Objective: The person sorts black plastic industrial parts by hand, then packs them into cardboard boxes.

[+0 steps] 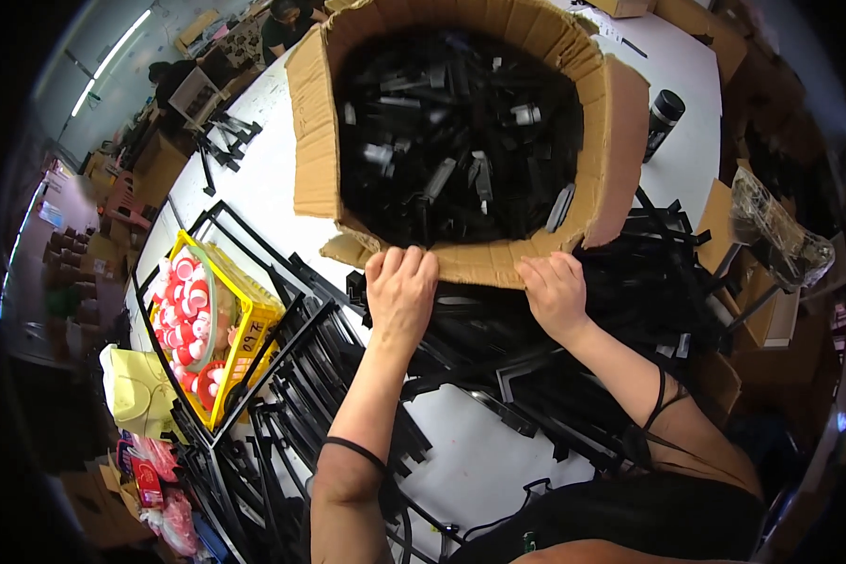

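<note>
A large open cardboard box (pixel 616 150) stands on the white table in front of me, full of small black pieces (pixel 461 132), some with shiny grey faces. My left hand (pixel 402 287) is closed over the box's near edge, left of its middle. Farther right on the same edge, my right hand (pixel 555 291) grips the cardboard with its fingers curled over. Both thumbs are mostly hidden. Piles of long black strips (pixel 498 343) lie under and around the near side of the box.
At the left, a yellow crate (pixel 254 343) holds red and white caps (pixel 186 301). Black frames (pixel 254 254) lean beside it. A black bottle (pixel 665 117) stands right of the box on the white table (pixel 461 442). Plastic-wrapped goods (pixel 780 230) sit farther right. Other people (pixel 287 23) are at the back left.
</note>
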Available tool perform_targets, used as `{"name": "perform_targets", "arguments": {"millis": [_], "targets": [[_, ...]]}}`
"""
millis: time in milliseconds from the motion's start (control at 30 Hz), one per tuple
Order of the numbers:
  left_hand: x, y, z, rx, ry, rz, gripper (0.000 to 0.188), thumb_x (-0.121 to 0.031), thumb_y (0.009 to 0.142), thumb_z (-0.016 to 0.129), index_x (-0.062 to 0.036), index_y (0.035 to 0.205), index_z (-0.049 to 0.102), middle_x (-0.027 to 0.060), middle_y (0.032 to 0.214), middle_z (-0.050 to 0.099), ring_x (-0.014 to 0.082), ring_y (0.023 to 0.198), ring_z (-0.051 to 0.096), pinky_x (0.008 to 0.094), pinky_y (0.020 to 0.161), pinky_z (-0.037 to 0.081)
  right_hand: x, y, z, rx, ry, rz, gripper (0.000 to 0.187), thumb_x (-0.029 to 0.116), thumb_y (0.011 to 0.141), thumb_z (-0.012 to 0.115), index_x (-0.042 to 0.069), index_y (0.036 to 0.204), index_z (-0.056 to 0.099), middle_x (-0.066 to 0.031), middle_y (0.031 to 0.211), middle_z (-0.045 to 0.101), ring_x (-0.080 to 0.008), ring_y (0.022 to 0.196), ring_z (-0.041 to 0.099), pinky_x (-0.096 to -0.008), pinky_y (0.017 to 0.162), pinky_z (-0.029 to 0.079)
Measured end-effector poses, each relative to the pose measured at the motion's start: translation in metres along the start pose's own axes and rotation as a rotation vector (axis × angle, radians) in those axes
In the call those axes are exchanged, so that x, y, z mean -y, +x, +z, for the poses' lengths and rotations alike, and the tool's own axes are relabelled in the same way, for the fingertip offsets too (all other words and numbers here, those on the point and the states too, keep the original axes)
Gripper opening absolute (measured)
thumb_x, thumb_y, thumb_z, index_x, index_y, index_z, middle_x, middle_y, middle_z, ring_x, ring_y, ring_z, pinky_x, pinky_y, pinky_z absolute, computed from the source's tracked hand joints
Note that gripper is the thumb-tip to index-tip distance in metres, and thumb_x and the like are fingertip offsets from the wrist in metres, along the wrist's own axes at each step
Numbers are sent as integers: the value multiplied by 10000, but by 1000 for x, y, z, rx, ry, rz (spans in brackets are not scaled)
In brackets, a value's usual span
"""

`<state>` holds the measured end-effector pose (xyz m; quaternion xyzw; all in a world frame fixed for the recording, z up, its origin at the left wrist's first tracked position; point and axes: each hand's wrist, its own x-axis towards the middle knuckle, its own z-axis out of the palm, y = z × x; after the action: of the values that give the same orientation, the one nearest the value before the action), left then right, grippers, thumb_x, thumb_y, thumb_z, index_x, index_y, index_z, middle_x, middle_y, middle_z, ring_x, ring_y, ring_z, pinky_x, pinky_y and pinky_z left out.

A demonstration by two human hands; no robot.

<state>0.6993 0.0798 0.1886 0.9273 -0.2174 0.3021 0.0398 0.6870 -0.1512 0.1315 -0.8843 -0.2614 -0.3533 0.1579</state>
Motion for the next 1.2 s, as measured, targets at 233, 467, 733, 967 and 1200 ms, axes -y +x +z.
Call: {"name": "perform_targets", "arguments": {"millis": [233,467,733,967,1200], "targets": [[5,-2,6,-53,-57,-90,216,-115,659,691,-112,807,534,22,823,547,216,853,536,346,894,388,6,21,0,53,12,55,258,52,763,616,75,1019,593,-34,974,609,-200,944,561,-369,975,415],[-4,-7,5,-12,-99,-138,282,-99,615,709,-95,849,551,44,867,564,256,899,528,380,908,377,8,16,-9,98,-1,56,294,49,750,617,69,1042,584,-47,993,597,-206,978,553,-369,997,397],[0,-2,4,-58,-81,-127,278,-82,609,705,-100,828,533,39,823,538,243,888,524,370,897,392,8,28,-13,107,58,45,378,22,692,663,61,1056,565,-62,991,594,-241,983,555,-417,995,382],[-1,-7,3,-21,-106,-131,298,-90,622,705,-99,871,541,49,870,545,254,939,525,384,932,381,9,33,-35,106,250,47,333,135,767,711,65,1066,582,-78,1076,573,-270,1045,517,-420,994,392],[10,9,-1,-12,-49,-100,266,-144,653,727,-125,836,534,23,824,534,229,888,526,363,861,391,15,-1,-60,46,495,72,166,80,768,702,76,908,613,-67,831,602,-272,810,586,-360,760,483]]}}
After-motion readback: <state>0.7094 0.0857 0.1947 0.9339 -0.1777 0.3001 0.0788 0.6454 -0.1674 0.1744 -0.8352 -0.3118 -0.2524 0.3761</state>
